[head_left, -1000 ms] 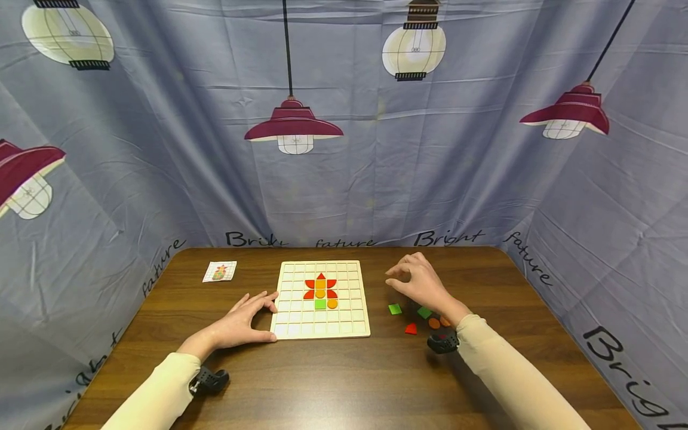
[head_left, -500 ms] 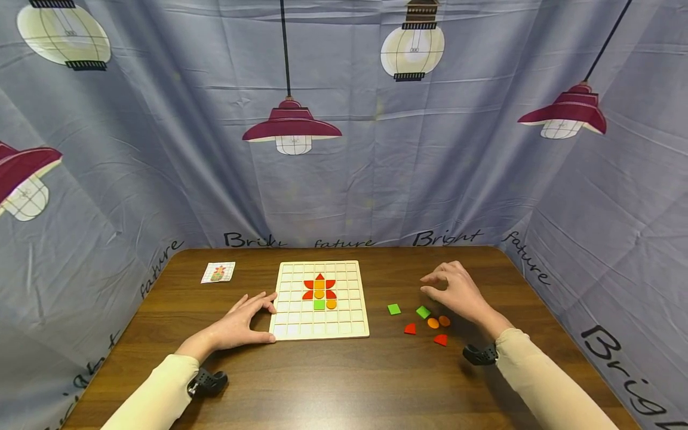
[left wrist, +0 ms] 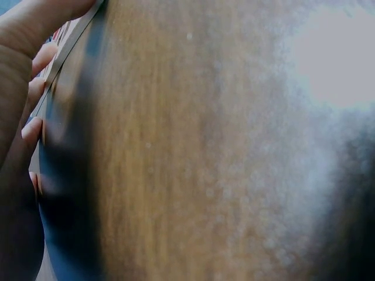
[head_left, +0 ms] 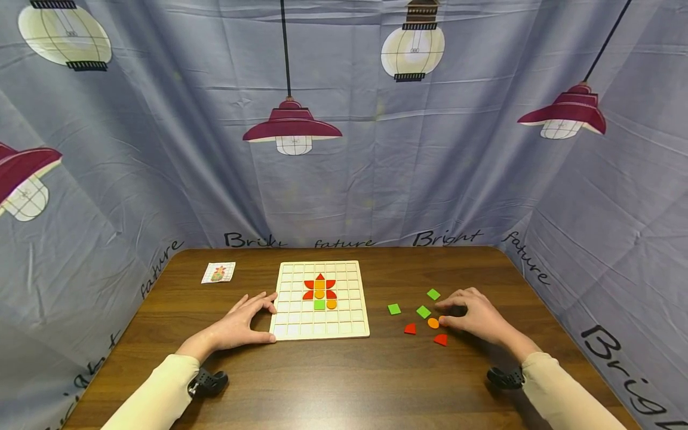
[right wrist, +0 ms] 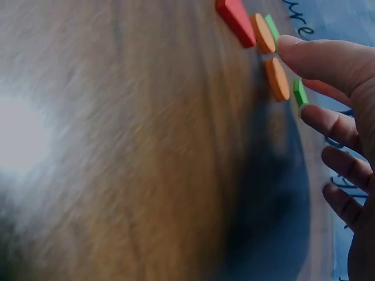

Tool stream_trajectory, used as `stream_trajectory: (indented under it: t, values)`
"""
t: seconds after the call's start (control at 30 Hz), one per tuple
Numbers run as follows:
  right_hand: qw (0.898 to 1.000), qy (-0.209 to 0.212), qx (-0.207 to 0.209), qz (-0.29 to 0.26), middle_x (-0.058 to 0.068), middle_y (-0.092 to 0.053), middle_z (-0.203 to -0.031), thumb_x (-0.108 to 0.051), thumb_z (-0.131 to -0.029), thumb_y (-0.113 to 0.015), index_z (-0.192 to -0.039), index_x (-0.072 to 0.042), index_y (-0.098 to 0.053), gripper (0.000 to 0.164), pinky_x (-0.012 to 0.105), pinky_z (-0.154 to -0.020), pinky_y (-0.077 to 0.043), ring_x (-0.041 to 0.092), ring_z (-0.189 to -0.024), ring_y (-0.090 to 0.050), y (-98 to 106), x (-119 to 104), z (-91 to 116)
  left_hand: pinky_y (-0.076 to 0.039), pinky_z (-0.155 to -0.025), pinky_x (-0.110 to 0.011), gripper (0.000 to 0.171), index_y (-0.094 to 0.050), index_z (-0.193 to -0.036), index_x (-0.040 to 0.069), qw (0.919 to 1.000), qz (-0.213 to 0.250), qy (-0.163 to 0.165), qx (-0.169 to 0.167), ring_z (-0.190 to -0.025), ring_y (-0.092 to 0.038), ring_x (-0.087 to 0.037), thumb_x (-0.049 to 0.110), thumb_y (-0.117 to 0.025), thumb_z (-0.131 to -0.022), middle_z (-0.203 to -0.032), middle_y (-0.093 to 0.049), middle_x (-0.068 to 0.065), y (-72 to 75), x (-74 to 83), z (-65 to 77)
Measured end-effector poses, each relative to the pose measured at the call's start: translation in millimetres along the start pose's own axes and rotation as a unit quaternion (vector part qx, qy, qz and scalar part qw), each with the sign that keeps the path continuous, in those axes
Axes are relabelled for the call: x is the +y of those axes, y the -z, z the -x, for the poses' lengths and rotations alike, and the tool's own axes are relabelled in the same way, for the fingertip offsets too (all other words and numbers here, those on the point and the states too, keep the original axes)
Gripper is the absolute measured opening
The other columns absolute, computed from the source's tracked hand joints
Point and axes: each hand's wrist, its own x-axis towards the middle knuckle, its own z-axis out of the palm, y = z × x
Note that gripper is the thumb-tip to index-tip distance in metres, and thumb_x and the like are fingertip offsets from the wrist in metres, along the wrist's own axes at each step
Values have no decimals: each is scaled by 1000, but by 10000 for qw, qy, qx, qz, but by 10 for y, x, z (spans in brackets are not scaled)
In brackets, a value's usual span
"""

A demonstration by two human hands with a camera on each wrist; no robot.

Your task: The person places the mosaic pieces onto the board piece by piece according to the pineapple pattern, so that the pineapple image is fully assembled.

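A pale gridded board [head_left: 290,328] holds a figure of red, orange and green flat pieces. At its left edge lies my left hand [head_left: 236,322], thumb by the near corner and fingertips on the side; the left wrist view shows the thumb [left wrist: 50,17] along the rim. My right hand [head_left: 475,313] is low over the loose pieces, thumb and fingers parted. Its thumb tip partly covers an orange disc [head_left: 442,319] in the head view, beside another orange disc [head_left: 433,323]. A green square tile [head_left: 433,294] lies just beyond its fingertips.
Two more green square tiles [head_left: 394,309] and two red quarter-round pieces [head_left: 410,328] lie between the board and my right hand. A small card [head_left: 218,272] printed with a similar coloured figure sits at the back left. Printed cloth [head_left: 344,197] hangs behind the table.
My right hand has moved right and toward me, from beside the board to the orange discs. A third green tile now shows where its fingers were. My left hand stays at the board.
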Motion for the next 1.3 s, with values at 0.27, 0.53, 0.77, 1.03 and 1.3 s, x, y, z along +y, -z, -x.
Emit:
stream_trajectory:
  t: [0.27,0.53,0.77,1.03,1.3]
  values:
    - [10000,30,18,-66,-14,-64,-103,-49,-81,-85,-112,-33,-78,36,43,-85,-41,19,-104,-48,-67,134,116,-4,-119,-66,49,-58,-113,23,9997,114,-74,221,-149,-29,-42,48,-84,-80,-160,-42,-10,-47,-58,9]
    - [9997,109,157,-183,-15,-63,-99,-44,-82,-85,-107,-33,-79,28,41,-83,-42,19,-103,-48,-107,167,140,-7,-117,-69,48,-58,-114,19,9994,65,-243,225,-147,-30,-47,45,-84,-82,-158,-43,-16,-27,-15,13]
    - [9995,115,203,-225,-15,-63,-98,-40,-83,-85,-106,-31,-79,25,40,-82,-42,18,-102,-48,-119,152,157,-7,-117,-69,48,-58,-113,20,9990,59,-323,311,-146,-31,-47,45,-84,-82,-157,-44,-16,-45,-29,16]
    - [9994,151,270,-182,-17,-63,-94,-37,-84,-85,-104,-32,-79,21,35,-79,-42,14,-98,-47,-134,154,164,-6,-118,-68,49,-58,-114,18,9998,33,-134,142,-148,-29,-46,46,-84,-82,-159,-41,-15,-27,-3,11]
    - [9975,451,544,54,-21,-55,-80,-33,-82,-88,-95,-36,-78,17,27,-70,-36,8,-86,-43,-186,191,129,-6,-118,-68,49,-57,-114,23,9994,68,-221,247,-149,-29,-44,49,-83,-82,-159,-42,-13,-55,-64,14]
